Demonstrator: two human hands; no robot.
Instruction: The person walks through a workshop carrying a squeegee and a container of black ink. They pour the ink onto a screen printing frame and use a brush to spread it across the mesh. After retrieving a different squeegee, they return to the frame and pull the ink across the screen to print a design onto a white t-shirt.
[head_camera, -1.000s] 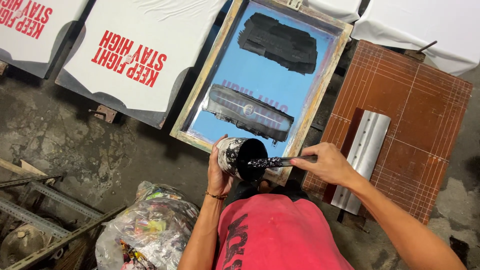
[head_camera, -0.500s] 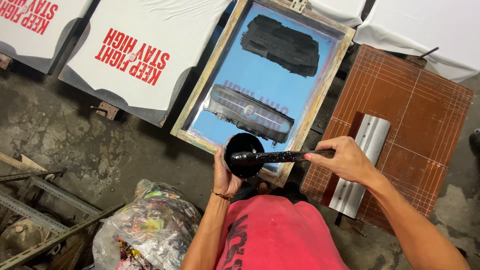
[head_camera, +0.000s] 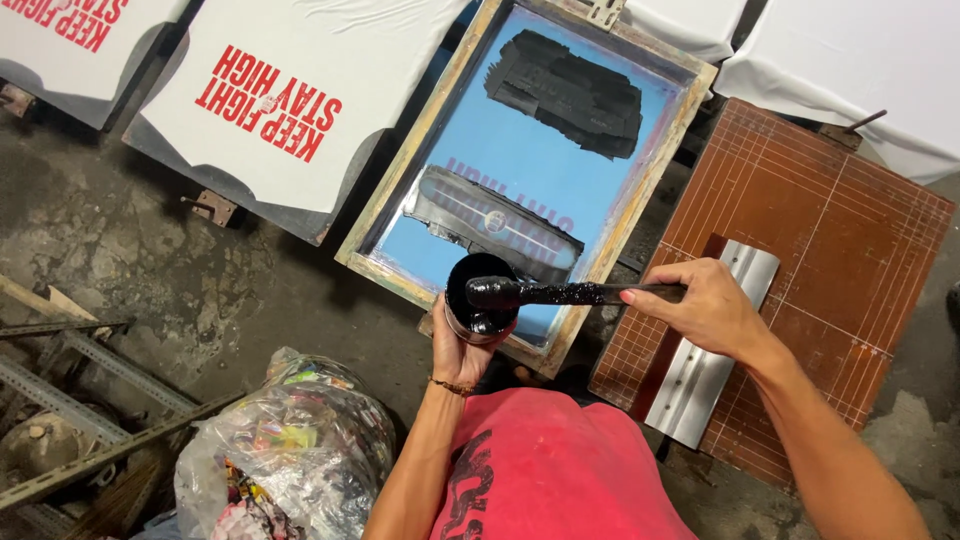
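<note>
Our left hand gripping ink can at screen frame near edge, right hand clenching inky spatula w/ tip in can, squeegee just beside on brown board

Even bright light; soft shadows; sharp focus; slight edge distortion

Support: stained grey concrete floor | clear plastic rubbish bag and grey metal angle bars left of bag.
</note>
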